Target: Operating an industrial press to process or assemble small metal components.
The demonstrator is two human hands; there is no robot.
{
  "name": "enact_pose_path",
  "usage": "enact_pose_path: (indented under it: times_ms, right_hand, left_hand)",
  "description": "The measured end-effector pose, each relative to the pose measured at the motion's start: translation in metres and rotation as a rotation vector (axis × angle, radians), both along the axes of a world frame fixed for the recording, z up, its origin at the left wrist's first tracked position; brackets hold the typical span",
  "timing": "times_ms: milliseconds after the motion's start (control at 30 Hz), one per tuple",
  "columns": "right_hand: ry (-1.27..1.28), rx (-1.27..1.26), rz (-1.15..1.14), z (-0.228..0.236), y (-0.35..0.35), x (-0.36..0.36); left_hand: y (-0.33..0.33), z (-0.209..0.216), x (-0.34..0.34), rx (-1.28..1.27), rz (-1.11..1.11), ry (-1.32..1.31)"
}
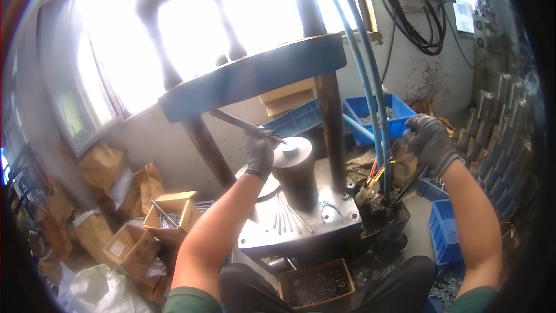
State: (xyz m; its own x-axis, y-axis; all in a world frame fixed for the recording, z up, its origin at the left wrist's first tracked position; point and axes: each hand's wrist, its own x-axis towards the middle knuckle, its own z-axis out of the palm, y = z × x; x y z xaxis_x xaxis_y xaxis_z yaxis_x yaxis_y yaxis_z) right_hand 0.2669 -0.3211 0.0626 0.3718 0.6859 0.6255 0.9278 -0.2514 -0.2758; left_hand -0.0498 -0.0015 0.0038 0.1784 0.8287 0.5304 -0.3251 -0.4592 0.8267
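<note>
My left hand, in a dark grey glove, is closed around a long metal bar. The bar slants down to the right, and its lower end is at the top of a thick metal cylinder. On that top sits a small shiny piece. My right hand, gloved too, is raised to the right of the blue hoses with its fingers curled in; whatever they may hold is hidden. Several thin metal rods and a small pair of pliers lie on the press bed beside the cylinder.
A blue press beam on two dark columns spans above the bed. Blue hoses hang at right. Blue bins and stacked metal bars stand right; cardboard boxes left. A box of small parts is between my knees.
</note>
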Motion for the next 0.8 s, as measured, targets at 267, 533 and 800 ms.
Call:
enact_pose_path:
  times_ms: [267,533,800]
  right_hand:
    - [0.140,-0.006,0.039,0.004,-0.001,-0.003]
    - [0.160,-0.014,0.056,-0.001,0.003,0.005]
    - [0.129,-0.014,0.069,0.001,0.001,0.002]
  left_hand:
    - [-0.007,0.011,0.005,0.070,0.096,0.067]
    - [-0.015,0.019,0.009,0.061,0.080,-0.004]
    - [-0.007,0.021,0.009,-0.024,0.010,0.167]
